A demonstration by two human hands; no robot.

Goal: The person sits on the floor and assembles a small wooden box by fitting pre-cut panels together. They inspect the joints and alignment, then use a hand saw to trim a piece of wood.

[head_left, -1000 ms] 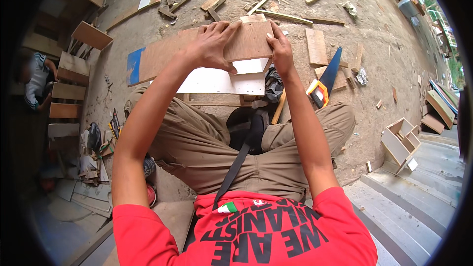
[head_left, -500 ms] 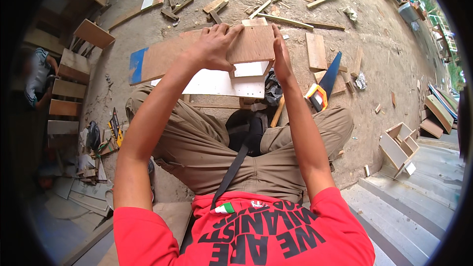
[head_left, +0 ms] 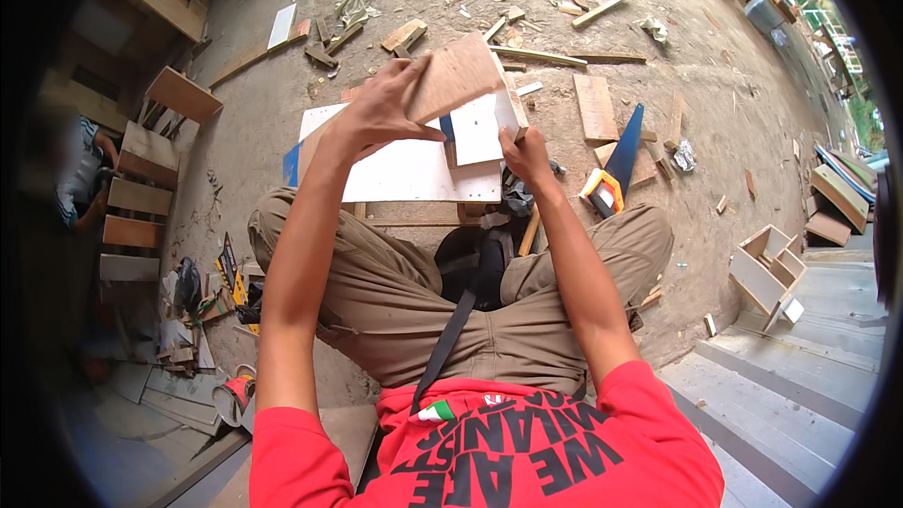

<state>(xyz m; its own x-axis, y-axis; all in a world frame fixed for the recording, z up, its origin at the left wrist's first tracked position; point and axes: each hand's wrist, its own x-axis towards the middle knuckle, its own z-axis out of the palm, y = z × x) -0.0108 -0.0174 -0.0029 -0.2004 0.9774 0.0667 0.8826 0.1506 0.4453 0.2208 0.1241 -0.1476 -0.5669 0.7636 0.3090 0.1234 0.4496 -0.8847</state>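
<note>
A long brown plywood board (head_left: 458, 83) with a blue patch at its left end is raised and tilted in front of me. My left hand (head_left: 388, 111) clasps it across its width, thumb on the near edge and fingers over the far edge. At the board's right end is a short pale end piece (head_left: 511, 111). My right hand (head_left: 529, 156) grips the lower corner of that piece, its fingertips partly hidden. Below lies a white panel (head_left: 414, 176) with small holes along its edge. A smaller white surface (head_left: 477, 129) shows under the raised board.
A handsaw (head_left: 621, 158) with a blue blade and orange-white handle lies by my right knee. Wood offcuts (head_left: 594, 105) are scattered on the dirt floor. A small wooden box (head_left: 767, 268) stands at right. At far left, another person (head_left: 80, 174) is beside stacked boards (head_left: 134, 196).
The board's right end has tilted, its far corner swinging up and away. My right hand has slid down from the board's end to the lower corner. More of the white panel shows.
</note>
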